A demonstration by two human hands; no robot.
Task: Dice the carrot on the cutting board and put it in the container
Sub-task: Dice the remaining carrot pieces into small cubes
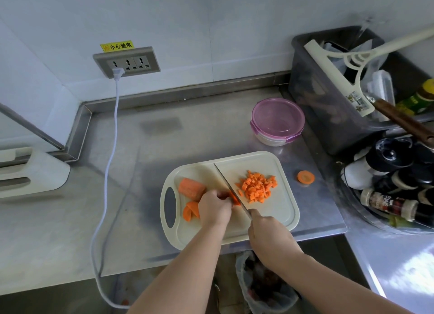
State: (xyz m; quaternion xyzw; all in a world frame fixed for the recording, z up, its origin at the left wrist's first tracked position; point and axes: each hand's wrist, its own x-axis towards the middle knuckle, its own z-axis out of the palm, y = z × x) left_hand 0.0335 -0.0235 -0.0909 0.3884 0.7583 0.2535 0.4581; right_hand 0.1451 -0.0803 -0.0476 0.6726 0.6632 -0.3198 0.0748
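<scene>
A cream cutting board (277, 163) lies on the steel counter. A heap of diced carrot (257, 187) sits on its right half. A thick carrot chunk (190, 188) and a few carrot slices (190, 211) lie on its left half. My left hand (215, 208) holds down a carrot piece (234, 197) with curled fingers. My right hand (266, 234) grips the handle of a knife (229, 187), whose blade rests against that piece. A round container with a pink lid (277, 120) stands behind the board, lid on.
One carrot round (305, 177) lies on the counter right of the board. A grey bin (328, 97) with utensils and a rack of bottles (394, 184) crowd the right side. A white cable (110, 149) hangs from the wall socket (126, 62). A trash bag (265, 288) sits below the counter edge.
</scene>
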